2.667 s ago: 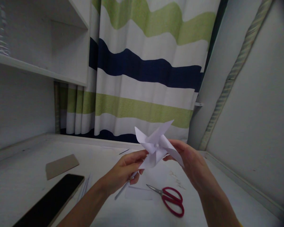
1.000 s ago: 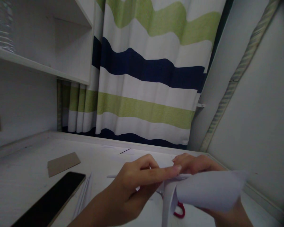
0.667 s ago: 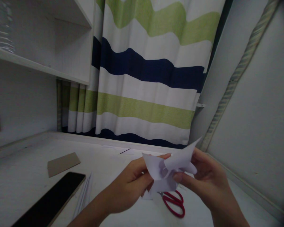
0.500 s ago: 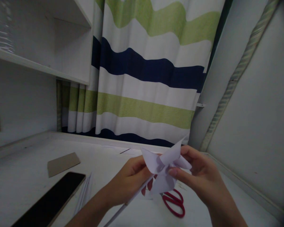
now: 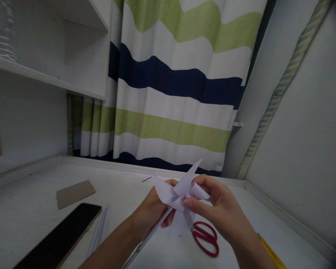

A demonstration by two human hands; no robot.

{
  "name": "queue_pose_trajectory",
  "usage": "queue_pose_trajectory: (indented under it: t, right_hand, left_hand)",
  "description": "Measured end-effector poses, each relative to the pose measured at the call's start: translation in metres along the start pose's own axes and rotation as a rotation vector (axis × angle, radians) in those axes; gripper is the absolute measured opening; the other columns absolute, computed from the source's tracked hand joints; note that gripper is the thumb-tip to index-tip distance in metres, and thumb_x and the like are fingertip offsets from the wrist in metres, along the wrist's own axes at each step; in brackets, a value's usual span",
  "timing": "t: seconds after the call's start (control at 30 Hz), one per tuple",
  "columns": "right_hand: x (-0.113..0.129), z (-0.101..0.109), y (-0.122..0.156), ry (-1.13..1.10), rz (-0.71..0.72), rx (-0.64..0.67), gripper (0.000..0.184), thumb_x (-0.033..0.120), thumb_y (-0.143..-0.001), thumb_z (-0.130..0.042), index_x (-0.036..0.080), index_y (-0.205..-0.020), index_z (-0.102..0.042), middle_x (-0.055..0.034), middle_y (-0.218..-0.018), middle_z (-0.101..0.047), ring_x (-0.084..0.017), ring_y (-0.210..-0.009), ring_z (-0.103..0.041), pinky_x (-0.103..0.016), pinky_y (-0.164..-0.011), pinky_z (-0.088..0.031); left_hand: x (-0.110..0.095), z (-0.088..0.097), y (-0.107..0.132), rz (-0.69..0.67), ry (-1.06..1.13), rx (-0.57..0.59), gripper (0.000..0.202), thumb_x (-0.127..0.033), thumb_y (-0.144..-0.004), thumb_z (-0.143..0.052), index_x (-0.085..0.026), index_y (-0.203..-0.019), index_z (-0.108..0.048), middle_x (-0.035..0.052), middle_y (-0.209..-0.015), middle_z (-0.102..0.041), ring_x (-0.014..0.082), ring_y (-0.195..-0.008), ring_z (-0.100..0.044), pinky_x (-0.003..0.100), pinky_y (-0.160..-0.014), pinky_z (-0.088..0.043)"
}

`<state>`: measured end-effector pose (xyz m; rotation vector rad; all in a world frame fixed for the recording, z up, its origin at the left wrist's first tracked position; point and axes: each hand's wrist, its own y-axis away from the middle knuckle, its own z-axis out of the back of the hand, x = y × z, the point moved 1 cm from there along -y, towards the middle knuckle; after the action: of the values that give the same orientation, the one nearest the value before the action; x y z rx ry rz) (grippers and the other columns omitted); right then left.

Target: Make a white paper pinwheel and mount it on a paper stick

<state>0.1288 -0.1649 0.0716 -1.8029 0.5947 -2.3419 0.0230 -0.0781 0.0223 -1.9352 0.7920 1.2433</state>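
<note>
A white paper pinwheel [image 5: 182,192] with curled blades is held up between my two hands. My left hand [image 5: 154,205] is closed at its back left, beside a thin white stick [image 5: 149,237] that slants down toward the front edge. Most of the left fingers are hidden behind the paper. My right hand [image 5: 215,200] pinches the pinwheel near its centre and right blade, thumb in front and fingers behind. Below the pinwheel lie scissors [image 5: 205,239] with red handles; their blades are hidden under the paper.
A black phone [image 5: 61,235] lies at the left, with folded white paper strips [image 5: 99,229] beside it and a grey-brown card [image 5: 75,194] behind. Something yellow [image 5: 271,252] shows past my right forearm. A striped curtain [image 5: 173,123] hangs at the back; a shelf [image 5: 84,59] juts out upper left.
Both hands have shifted left with the pinwheel, and it has turned slightly. The yellow thing has come into view by my right forearm. The scissors stay in place.
</note>
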Motion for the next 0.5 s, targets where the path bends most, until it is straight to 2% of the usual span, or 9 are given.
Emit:
queue_pose_trajectory:
  t: [0.3,0.5]
  right_hand:
    - [0.0014,-0.0032,0.0021,0.021,-0.014,-0.03,0.016,0.015,-0.063,-0.068,0.018,-0.068,-0.053,0.0041,-0.067,-0.06,-0.01,-0.061,-0.053,-0.021,-0.057,-0.04]
    - [0.0057,-0.0078,0.0068,0.214,0.012,-0.065,0.018,0.019,-0.061,-0.07,0.019,-0.069,-0.055,0.0022,-0.071,-0.062,-0.015,-0.068,-0.055,-0.026,-0.063,-0.041]
  left_hand:
    - [0.0042,0.0062,-0.001,0.048,0.039,0.03,0.026,-0.039,-0.071,-0.055,-0.014,-0.076,-0.058,-0.0064,-0.035,-0.043,0.0035,-0.025,-0.031,0.014,-0.026,-0.019]
    - [0.0013,0.0087,-0.0009,0.05,0.053,0.072,0.021,-0.032,-0.071,-0.055,-0.012,-0.069,-0.057,-0.0044,-0.038,-0.048,0.0024,-0.024,-0.032,0.012,-0.023,-0.02]
